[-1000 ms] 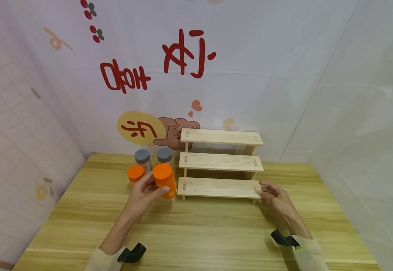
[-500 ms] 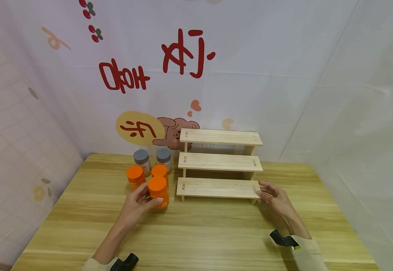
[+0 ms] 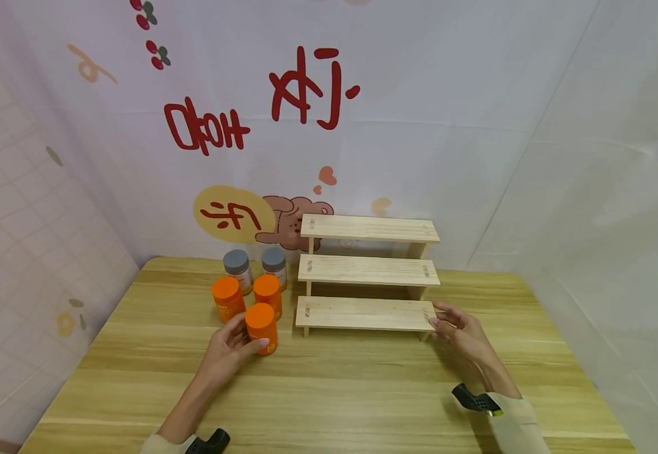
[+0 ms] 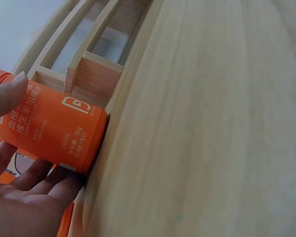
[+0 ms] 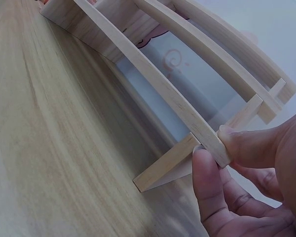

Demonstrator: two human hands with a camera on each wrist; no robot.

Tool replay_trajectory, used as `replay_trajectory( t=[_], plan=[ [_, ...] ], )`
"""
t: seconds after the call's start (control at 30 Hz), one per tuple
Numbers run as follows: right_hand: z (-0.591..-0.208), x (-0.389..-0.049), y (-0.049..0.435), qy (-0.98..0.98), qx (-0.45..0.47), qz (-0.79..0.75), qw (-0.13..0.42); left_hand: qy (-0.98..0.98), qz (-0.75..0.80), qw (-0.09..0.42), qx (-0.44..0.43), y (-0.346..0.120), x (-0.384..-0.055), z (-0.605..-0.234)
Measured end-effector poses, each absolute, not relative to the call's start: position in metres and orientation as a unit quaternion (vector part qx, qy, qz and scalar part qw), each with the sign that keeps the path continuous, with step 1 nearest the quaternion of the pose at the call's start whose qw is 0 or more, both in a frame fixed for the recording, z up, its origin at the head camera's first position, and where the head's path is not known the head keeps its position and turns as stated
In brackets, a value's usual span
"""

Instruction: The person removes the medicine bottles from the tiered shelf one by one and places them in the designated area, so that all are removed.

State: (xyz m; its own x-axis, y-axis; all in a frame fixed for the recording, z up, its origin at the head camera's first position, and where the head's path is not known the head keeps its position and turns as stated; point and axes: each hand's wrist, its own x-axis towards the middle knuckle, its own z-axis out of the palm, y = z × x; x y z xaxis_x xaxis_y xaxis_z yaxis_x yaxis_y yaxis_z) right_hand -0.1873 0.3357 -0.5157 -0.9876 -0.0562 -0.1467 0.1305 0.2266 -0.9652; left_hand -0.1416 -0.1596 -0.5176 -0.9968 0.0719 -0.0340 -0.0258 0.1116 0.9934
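Observation:
My left hand (image 3: 228,352) grips an orange pill bottle (image 3: 262,330), thumb on one side and fingers on the other. In the left wrist view this bottle (image 4: 54,123) stands with its base at the tabletop, white print on its label. Two more orange bottles, one on the left (image 3: 228,299) and one on the right (image 3: 268,294), stand just behind it. My right hand (image 3: 465,337) pinches the right end of the lowest board on a three-tier wooden shelf (image 3: 365,314). The right wrist view shows thumb and fingertips on the edge of that board (image 5: 177,106).
Two grey-capped jars, one on the left (image 3: 238,270) and one on the right (image 3: 275,265), stand behind the orange bottles, left of the shelf. A printed cloth backdrop (image 3: 420,126) rises behind the wooden table (image 3: 363,403). Each wrist wears a black device.
My left hand has brought its orange bottle down and toward me, slightly left, to the tabletop, uncovering the orange bottle behind. My right hand has stayed at the shelf's end.

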Motion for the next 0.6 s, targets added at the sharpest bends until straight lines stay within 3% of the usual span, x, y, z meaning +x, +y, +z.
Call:
replay_trajectory(
  t=[0.6],
  plan=[
    [-0.516, -0.188, 0.337, 0.783, 0.009, -0.617, 0.077, 0.762, 0.641, 0.080, 0.049, -0.170, -0.135, -0.503]
  ],
)
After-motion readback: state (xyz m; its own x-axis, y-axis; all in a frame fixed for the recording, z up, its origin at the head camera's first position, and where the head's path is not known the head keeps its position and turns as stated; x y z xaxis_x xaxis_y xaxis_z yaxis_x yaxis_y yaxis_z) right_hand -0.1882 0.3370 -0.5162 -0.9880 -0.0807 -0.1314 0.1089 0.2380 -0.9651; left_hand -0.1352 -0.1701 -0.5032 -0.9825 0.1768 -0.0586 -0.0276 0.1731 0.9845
